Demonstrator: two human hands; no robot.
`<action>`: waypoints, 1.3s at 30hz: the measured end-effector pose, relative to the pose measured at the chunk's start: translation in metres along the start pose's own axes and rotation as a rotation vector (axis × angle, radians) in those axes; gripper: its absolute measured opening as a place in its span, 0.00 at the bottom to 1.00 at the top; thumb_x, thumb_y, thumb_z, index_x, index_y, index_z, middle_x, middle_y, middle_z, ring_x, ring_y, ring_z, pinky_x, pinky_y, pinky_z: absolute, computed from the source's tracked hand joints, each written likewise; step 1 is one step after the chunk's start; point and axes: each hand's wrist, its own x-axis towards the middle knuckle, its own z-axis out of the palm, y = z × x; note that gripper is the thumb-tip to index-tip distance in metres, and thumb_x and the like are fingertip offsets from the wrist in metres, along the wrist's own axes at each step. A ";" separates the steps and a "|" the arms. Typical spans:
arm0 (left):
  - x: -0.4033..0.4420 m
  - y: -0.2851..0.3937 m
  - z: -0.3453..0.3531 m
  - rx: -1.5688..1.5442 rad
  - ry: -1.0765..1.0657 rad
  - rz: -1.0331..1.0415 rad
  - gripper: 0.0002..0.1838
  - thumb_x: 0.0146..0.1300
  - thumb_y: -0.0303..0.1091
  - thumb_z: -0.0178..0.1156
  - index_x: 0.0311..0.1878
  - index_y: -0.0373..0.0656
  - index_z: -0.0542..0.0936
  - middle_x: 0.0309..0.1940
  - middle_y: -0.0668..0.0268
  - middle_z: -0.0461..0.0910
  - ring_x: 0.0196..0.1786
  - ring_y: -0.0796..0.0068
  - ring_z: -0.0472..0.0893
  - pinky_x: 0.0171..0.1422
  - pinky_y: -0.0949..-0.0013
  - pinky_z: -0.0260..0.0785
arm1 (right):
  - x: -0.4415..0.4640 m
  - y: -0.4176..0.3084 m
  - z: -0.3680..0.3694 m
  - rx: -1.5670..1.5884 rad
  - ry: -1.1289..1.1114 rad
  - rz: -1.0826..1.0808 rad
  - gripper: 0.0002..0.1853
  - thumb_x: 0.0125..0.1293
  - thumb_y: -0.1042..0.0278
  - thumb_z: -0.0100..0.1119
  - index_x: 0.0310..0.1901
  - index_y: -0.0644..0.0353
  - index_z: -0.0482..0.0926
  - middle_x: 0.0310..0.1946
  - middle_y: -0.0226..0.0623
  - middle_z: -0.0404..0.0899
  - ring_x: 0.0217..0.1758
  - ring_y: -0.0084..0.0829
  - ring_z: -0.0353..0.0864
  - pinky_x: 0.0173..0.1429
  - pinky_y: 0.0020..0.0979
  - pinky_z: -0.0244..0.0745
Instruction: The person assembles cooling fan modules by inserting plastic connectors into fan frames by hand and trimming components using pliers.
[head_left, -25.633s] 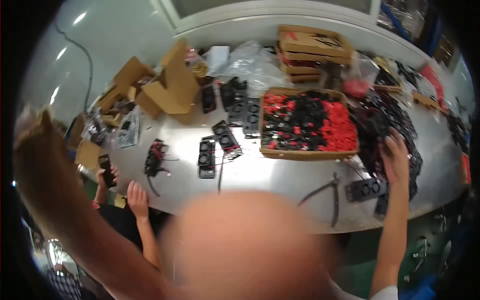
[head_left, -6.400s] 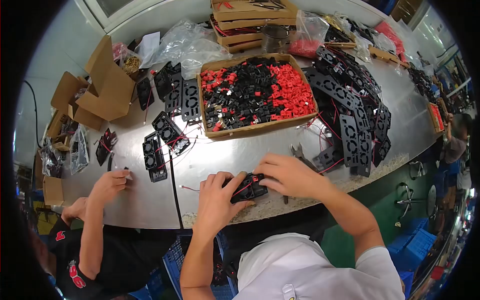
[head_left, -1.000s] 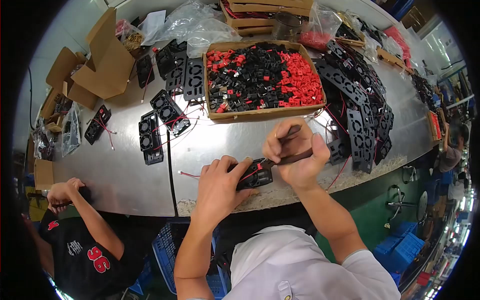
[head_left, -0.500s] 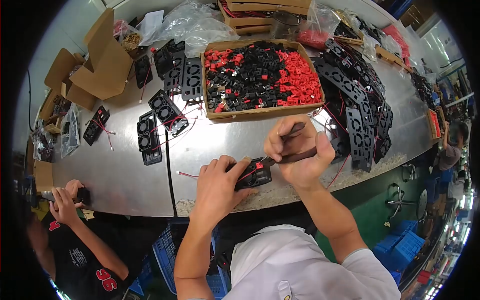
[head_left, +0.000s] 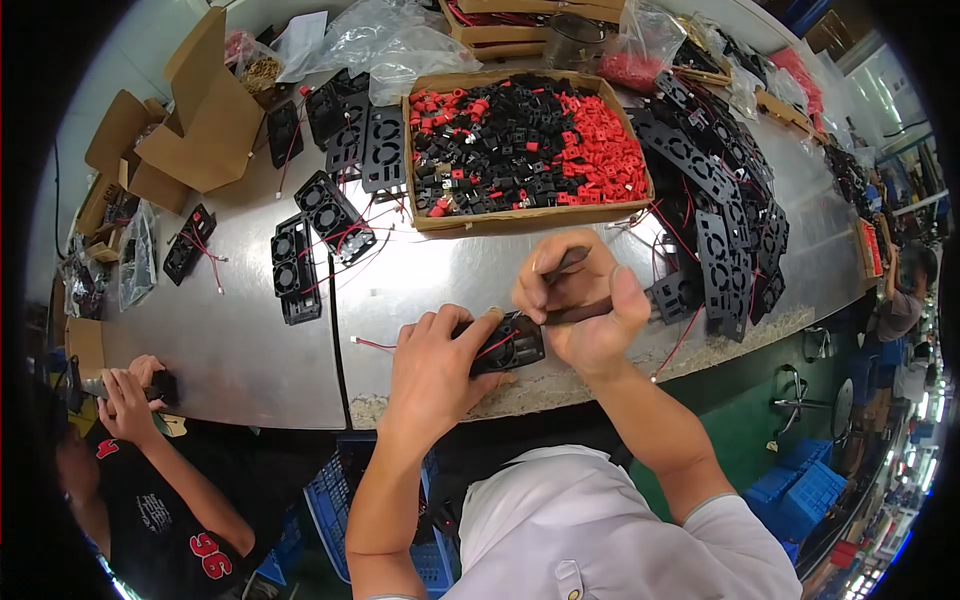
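My left hand (head_left: 437,370) presses a black fan panel (head_left: 520,345) against the bench near its front edge, fingers wrapped over the panel's left part. A red wire (head_left: 497,346) crosses the panel, and a white connector (head_left: 355,340) sticks out left of my hand. In my right hand (head_left: 585,310) are dark-handled pliers (head_left: 578,313), one handle along the palm and the other under the curled fingers. The pliers' jaws point left to the panel's upper edge; what they grip there is too small to tell.
Behind my hands stands a cardboard tray (head_left: 530,220) of black and red plastic parts. Fan panels (head_left: 725,250) are piled right; more fan units (head_left: 295,270) lie left. A co-worker's hands (head_left: 130,395) hold a dark piece at far left. Open cardboard boxes (head_left: 200,150) stand behind.
My right hand and the pliers have shifted slightly left and their handles look closer together. The red part seen at the panel's upper edge no longer shows. My left hand stays on the panel.
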 end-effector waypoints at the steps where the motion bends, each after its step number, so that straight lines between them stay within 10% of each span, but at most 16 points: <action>1: 0.000 0.000 -0.001 -0.003 -0.003 -0.001 0.36 0.44 0.45 0.81 0.61 0.53 0.82 0.47 0.66 0.79 0.50 0.59 0.79 0.55 0.55 0.70 | 0.000 0.001 0.001 -0.013 0.007 0.005 0.37 0.70 0.27 0.42 0.45 0.63 0.71 0.28 0.41 0.69 0.27 0.31 0.66 0.34 0.35 0.64; 39: -0.001 0.006 0.001 -0.026 0.008 -0.046 0.37 0.44 0.44 0.81 0.62 0.51 0.82 0.45 0.64 0.80 0.50 0.57 0.80 0.55 0.55 0.70 | -0.019 -0.002 -0.009 0.045 0.054 -0.101 0.46 0.69 0.21 0.44 0.61 0.66 0.70 0.40 0.42 0.75 0.40 0.29 0.74 0.46 0.30 0.72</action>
